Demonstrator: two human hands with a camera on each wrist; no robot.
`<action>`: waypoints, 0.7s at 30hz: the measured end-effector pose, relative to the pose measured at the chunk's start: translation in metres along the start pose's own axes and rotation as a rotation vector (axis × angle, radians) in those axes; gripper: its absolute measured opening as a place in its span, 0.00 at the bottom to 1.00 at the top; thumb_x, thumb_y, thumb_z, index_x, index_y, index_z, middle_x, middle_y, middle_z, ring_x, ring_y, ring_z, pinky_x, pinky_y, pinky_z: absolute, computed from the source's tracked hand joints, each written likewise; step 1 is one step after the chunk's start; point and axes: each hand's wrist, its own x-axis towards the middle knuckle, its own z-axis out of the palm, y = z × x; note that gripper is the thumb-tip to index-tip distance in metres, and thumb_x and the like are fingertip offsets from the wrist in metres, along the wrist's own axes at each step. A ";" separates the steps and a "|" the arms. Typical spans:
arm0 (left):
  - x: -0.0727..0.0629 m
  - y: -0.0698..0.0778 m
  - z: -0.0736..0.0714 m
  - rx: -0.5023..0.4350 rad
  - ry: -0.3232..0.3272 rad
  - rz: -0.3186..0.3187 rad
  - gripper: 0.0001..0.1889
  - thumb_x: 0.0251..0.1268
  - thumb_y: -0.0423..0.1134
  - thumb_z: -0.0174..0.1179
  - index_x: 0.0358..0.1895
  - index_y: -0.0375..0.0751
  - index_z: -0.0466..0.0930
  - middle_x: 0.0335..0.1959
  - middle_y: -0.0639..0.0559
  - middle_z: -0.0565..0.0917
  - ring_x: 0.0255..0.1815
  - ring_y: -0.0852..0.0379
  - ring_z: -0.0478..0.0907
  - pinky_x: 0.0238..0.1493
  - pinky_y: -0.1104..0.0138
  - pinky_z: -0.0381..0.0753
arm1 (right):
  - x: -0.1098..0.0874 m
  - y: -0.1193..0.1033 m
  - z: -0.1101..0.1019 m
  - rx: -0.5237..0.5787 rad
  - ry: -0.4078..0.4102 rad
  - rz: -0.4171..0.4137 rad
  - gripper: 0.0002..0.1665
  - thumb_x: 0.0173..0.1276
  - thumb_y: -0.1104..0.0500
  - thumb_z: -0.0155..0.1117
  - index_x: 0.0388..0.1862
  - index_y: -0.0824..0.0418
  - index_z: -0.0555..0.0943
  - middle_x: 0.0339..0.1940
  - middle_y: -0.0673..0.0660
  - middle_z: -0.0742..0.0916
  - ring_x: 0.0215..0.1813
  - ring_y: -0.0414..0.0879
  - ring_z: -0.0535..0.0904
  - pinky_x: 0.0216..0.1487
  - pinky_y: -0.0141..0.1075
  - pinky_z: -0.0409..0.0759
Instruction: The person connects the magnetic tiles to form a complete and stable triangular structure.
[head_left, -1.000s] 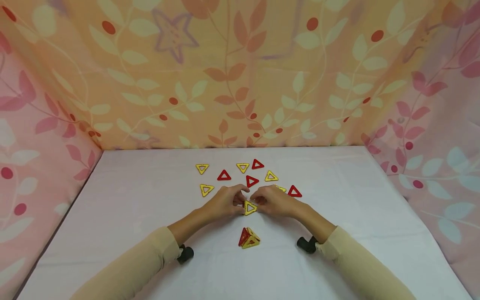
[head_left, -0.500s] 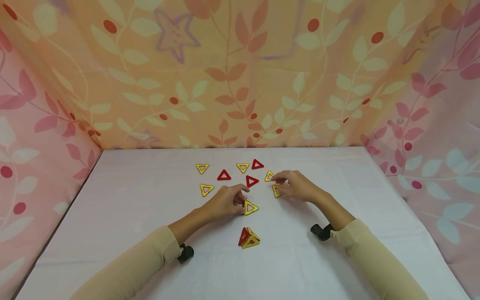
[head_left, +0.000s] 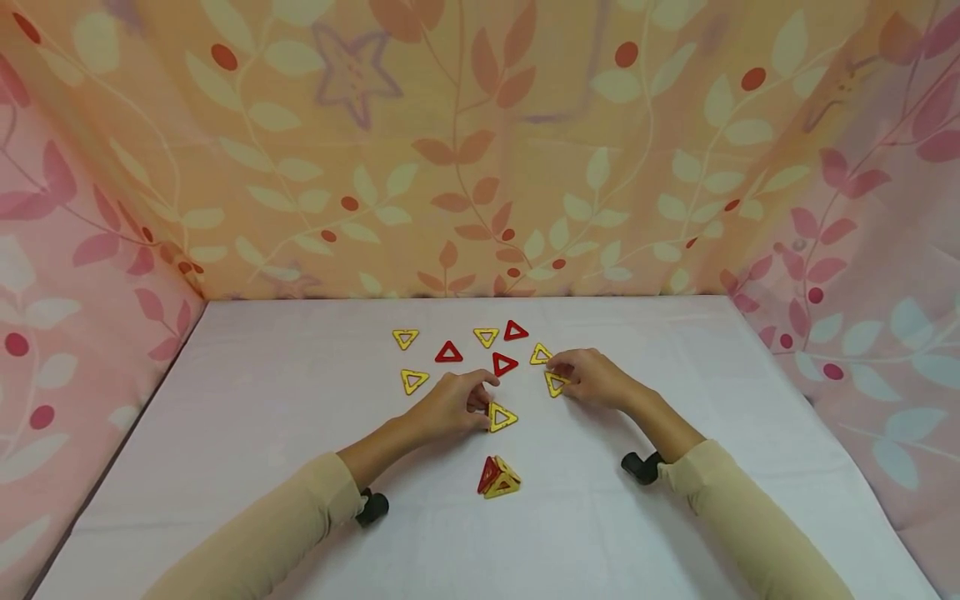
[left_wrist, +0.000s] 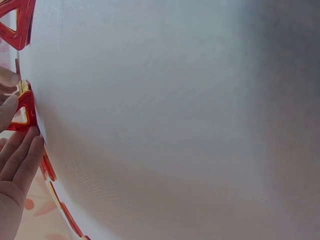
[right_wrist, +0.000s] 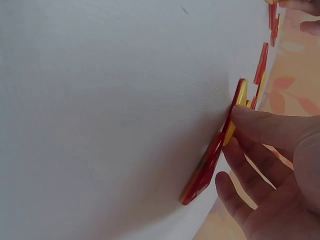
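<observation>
A yellow hollow triangular magnetic tile stands at my left hand, which grips it at its left side. In the left wrist view, a red triangular tile lies against that thumb and fingers. My right hand pinches another yellow triangular tile at its right edge. In the right wrist view, the thumb presses this tile and a red tile lies beside it; the head view hides that red tile. A small red and yellow pyramid of tiles stands nearer me.
Several loose tiles lie flat behind the hands on the white tabletop: a red tile, a second red tile and a yellow tile among them. A patterned cloth hangs at the back and sides.
My right hand has left the tile at my left hand, moved right and back to the loose tiles, and taken hold of a yellow one. My left hand has stayed in place.
</observation>
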 end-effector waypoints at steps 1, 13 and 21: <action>0.000 0.000 0.000 0.000 -0.001 -0.002 0.28 0.56 0.31 0.73 0.61 0.39 0.75 0.40 0.52 0.87 0.43 0.60 0.83 0.50 0.67 0.82 | 0.000 0.000 0.001 -0.001 0.004 -0.005 0.20 0.58 0.72 0.71 0.51 0.68 0.83 0.42 0.56 0.87 0.44 0.48 0.80 0.48 0.44 0.80; -0.001 0.002 0.000 -0.013 0.002 -0.011 0.28 0.56 0.31 0.73 0.61 0.39 0.75 0.41 0.52 0.87 0.44 0.58 0.83 0.51 0.65 0.82 | 0.004 -0.009 0.011 0.018 0.014 0.016 0.20 0.58 0.68 0.75 0.50 0.66 0.84 0.40 0.53 0.86 0.42 0.46 0.79 0.49 0.42 0.80; -0.001 0.001 -0.001 -0.022 -0.003 -0.004 0.28 0.56 0.31 0.73 0.61 0.38 0.75 0.40 0.51 0.87 0.44 0.57 0.83 0.51 0.64 0.82 | 0.005 -0.017 0.013 0.010 0.021 -0.010 0.20 0.58 0.68 0.74 0.50 0.69 0.83 0.40 0.55 0.86 0.41 0.47 0.79 0.47 0.41 0.80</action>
